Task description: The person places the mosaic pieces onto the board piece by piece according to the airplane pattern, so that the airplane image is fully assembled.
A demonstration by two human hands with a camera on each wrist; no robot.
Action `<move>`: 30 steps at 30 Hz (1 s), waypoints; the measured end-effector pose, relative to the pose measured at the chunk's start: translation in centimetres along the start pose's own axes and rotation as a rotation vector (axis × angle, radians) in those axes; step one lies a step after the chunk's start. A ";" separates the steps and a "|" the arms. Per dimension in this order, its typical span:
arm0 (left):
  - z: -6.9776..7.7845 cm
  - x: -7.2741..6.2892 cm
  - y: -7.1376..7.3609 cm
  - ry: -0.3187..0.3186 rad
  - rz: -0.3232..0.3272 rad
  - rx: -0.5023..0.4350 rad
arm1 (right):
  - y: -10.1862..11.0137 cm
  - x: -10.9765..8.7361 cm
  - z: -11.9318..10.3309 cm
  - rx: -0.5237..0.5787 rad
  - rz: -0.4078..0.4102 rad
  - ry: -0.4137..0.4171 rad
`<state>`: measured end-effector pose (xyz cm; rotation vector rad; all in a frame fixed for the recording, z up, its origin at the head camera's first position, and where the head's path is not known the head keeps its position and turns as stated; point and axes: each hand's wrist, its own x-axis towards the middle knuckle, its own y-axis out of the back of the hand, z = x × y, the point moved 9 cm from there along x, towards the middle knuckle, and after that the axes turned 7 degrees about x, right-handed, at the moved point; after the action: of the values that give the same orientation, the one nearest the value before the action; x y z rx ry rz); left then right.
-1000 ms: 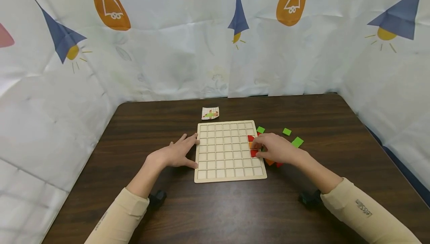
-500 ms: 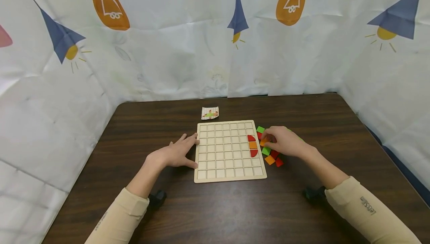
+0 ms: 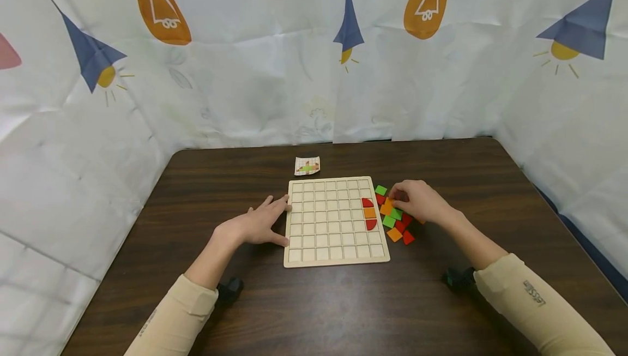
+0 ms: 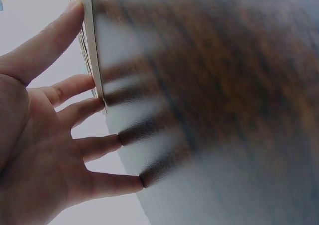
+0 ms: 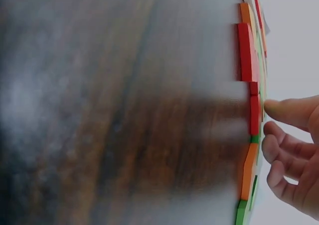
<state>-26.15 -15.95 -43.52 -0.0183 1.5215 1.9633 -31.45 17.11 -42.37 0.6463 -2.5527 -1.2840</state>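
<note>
A pale wooden grid board [image 3: 333,226] lies on the table. In its right-hand column sit an orange square tile [image 3: 369,213] and two rounded red pieces, one above [image 3: 367,203] and one below. My left hand [image 3: 255,223] is spread at the board's left edge; thumb and fingertips meet the rim [image 4: 91,41] in the left wrist view. Right of the board, my right hand [image 3: 423,202] bends over loose tiles, fingertips right by an orange tile [image 3: 387,206]. In the right wrist view, the thumb and curled fingers of this hand [image 5: 299,145] show nothing gripped between them.
Several loose green, red and orange tiles [image 3: 394,234] cluster along the board's right side, partly hidden under the right hand. A small printed card [image 3: 307,166] with a coloured grid picture lies behind the board. A patterned white curtain [image 3: 255,89] surrounds the table [image 3: 314,309].
My right hand has left the board, uncovering the orange square between the red pieces, and moved right over the loose tiles, then slightly farther away. The left hand stays put.
</note>
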 end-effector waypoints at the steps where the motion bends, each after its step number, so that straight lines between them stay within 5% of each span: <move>1: 0.0 0.0 0.0 -0.003 0.000 0.003 | -0.1 0.0 0.2 -0.002 -0.006 -0.008; 30: -0.1 0.1 0.0 0.003 0.001 -0.002 | 0.3 0.5 0.8 -0.040 -0.025 -0.021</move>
<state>-26.30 -15.98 -43.59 -0.0217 1.5218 1.9662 -32.33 17.62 -42.60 0.6616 -2.5363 -1.3541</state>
